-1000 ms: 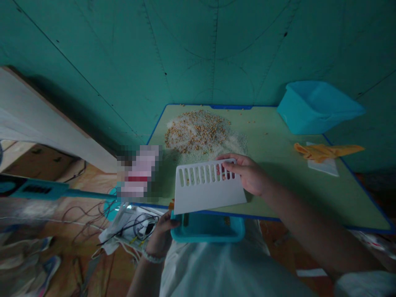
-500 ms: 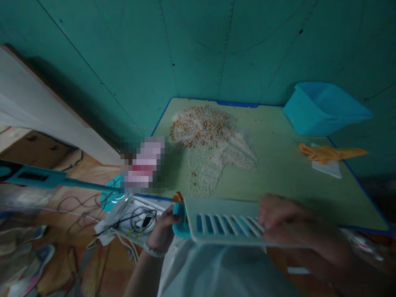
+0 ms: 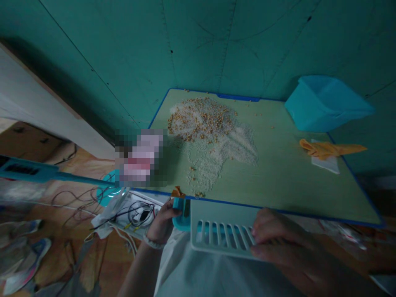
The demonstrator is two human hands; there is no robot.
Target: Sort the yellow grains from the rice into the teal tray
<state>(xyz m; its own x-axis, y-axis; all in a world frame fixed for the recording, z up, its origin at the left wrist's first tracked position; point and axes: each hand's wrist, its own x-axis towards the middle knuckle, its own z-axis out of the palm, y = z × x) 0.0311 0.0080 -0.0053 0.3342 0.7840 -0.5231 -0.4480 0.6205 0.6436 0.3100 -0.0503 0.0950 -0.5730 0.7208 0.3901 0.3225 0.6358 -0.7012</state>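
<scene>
My left hand (image 3: 161, 225) is closed on the end of a teal plastic tray (image 3: 181, 225), held low just in front of the table edge. In my right hand (image 3: 278, 235) is the right end of a white slotted plastic board (image 3: 221, 208). The board lies over the tray and hides most of it; its slots show teal underneath. Beyond them, on the pale green tabletop (image 3: 287, 177), spreads a pile of white grains mixed with yellow beans (image 3: 202, 119). A few crumbs (image 3: 198, 194) lie at the near edge, beside a scrap of brown tape (image 3: 177, 192).
A blue bin (image 3: 328, 105) stands at the table's back right, near an orange cloth (image 3: 328, 149) on a white piece. A blurred pink item (image 3: 140, 159) sits at the left edge. Cables (image 3: 140, 214) and a teal long-handled tool (image 3: 83, 178) are on the left, below table height.
The slotted board has come down from over the table's near edge and now lies lower, tipped differently. Crumbs at that edge are now uncovered. Both hands keep their holds; the view has shifted slightly.
</scene>
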